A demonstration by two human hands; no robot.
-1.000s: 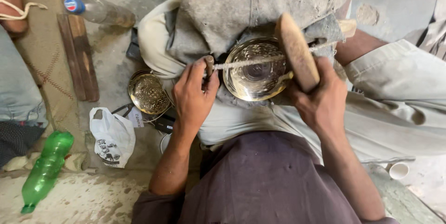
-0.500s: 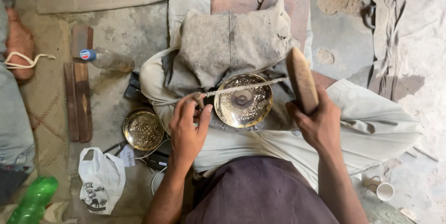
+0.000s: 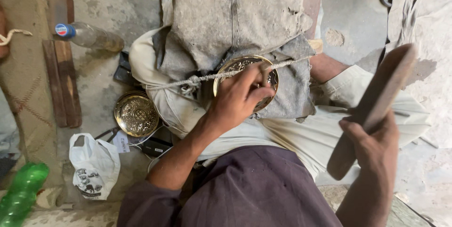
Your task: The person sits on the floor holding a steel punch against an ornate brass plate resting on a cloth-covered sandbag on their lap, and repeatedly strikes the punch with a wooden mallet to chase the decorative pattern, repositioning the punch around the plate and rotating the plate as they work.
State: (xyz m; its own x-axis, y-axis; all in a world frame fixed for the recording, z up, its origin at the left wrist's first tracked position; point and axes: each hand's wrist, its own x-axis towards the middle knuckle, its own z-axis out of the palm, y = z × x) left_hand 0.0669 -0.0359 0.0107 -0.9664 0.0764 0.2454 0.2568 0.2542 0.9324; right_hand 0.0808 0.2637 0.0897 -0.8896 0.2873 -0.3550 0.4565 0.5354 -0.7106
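Observation:
A round engraved brass plate (image 3: pixel 235 64) lies on a dusty grey cushion (image 3: pixel 235 15) over my lap, with a cord (image 3: pixel 188 82) stretched across it. My left hand (image 3: pixel 240 97) rests on the plate, fingers pinched on a small thin tool near the plate's right side. My right hand (image 3: pixel 372 149) is raised at the right, apart from the plate, gripping a long flat wooden mallet (image 3: pixel 376 100) that points up and right.
A second engraved brass plate (image 3: pixel 136 114) lies on the floor to the left. Near it are a white plastic bag (image 3: pixel 94 166), a green bottle (image 3: pixel 21 194), a clear bottle (image 3: pixel 89 36), wooden strips (image 3: pixel 61 86) and a dark phone with cable (image 3: pixel 155 147).
My left hand moved from the plate's left edge onto the plate. My right hand swung the wooden mallet away from the plate, out to the right.

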